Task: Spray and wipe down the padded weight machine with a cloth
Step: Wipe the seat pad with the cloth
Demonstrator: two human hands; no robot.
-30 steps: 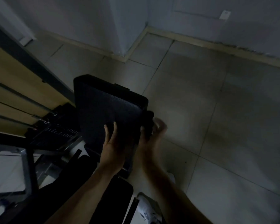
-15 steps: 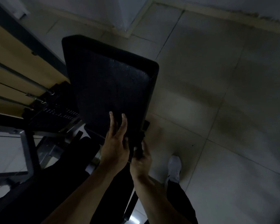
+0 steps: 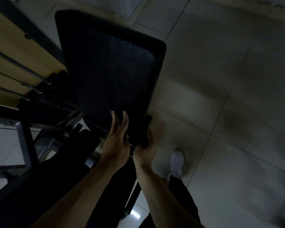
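Two bare hands meet at the near, lower edge of the black pad, which rises tilted away from the camera and fills the middle of the view. Its grained face is turned toward the person. The left hand lies flat on that face, its fingers straight and close together, pointing up the pad. The right hand is just beside it at the pad's lower right corner, fingers curled round a dark lump that touches the pad's edge. The dim light makes it impossible to tell whether the lump is a cloth or part of the machine. Left of the pad sits the weight stack, with cables running up and left across a wood panel. A grey metal frame stands lower left. A white shoe rests on the tiled floor, just right of the right forearm.
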